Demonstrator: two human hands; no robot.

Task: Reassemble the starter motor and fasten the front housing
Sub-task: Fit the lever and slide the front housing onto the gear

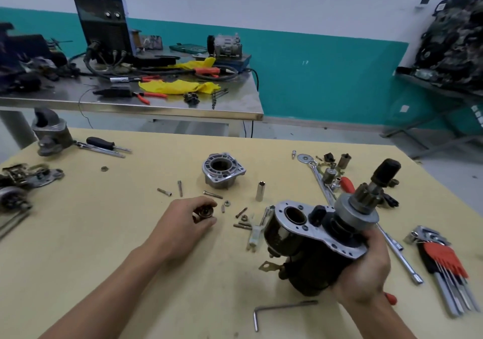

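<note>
My right hand (366, 268) grips the black starter motor body (308, 255) from below and holds it tilted above the yellow table (104, 247). Its silver plate faces up, and the pinion gear and shaft (371, 195) point up to the right. My left hand (183, 221) rests on the table at centre and pinches a small round metal part (205, 213) between thumb and fingers. The silver front housing (222, 172) stands apart on the table behind my left hand. Loose bolts (213, 195) and nuts (226, 203) lie around it.
A steel socket (260, 191) stands right of the housing. A socket wrench (321, 179), a hex key set (444, 263) and a single hex key (277, 310) lie at the right and front. Other starter parts (49, 134) and a screwdriver (104, 145) sit at the left. A cluttered steel bench (156, 103) stands behind.
</note>
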